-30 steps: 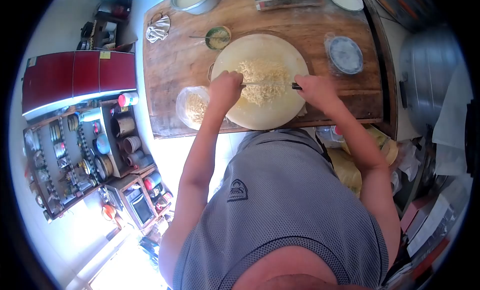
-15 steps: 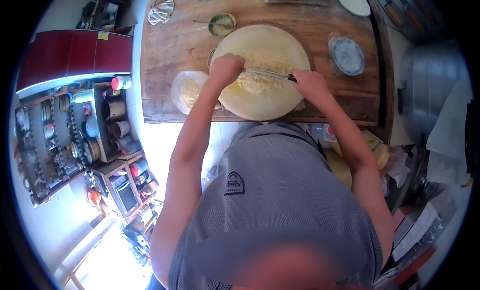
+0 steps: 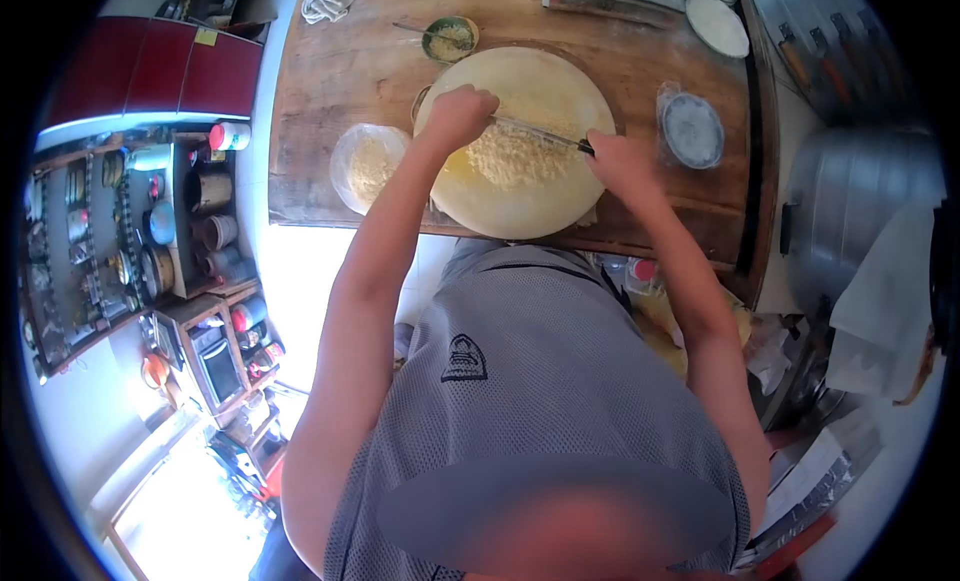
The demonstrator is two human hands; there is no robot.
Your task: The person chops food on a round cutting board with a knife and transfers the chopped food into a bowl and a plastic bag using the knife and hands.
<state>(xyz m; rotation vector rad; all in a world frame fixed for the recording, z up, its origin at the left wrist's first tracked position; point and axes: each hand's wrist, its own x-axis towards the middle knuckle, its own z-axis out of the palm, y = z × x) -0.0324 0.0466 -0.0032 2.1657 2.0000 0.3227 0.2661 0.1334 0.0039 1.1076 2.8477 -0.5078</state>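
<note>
A large round chopping board (image 3: 500,216) lies at the table's near edge, with a pile of pale yellow chopped food (image 3: 520,163) spread on it. Across the far part of the pile stretches a long knife (image 3: 540,133). My right hand (image 3: 622,166) is closed around its dark handle. At the other end of the blade, my left hand (image 3: 463,118) is closed on the tip end; its fingertips are partly hidden. Left of the board sits a clear plastic bag (image 3: 370,171) holding similar chopped food. Behind the board stands a green bowl (image 3: 450,41) with a spoon-like utensil in it.
On the wooden table (image 3: 345,76) are a plastic-wrapped dish (image 3: 693,131) at right, a white plate (image 3: 717,27) at the far right and a folded cloth (image 3: 328,1) at the far left. A large metal pot (image 3: 865,211) stands right of the table; shelves (image 3: 200,196) are at left.
Both hands and the knife have moved slightly toward the far side of the board, and more chopped food shows on the near side of the blade. The whole view has shifted a little.
</note>
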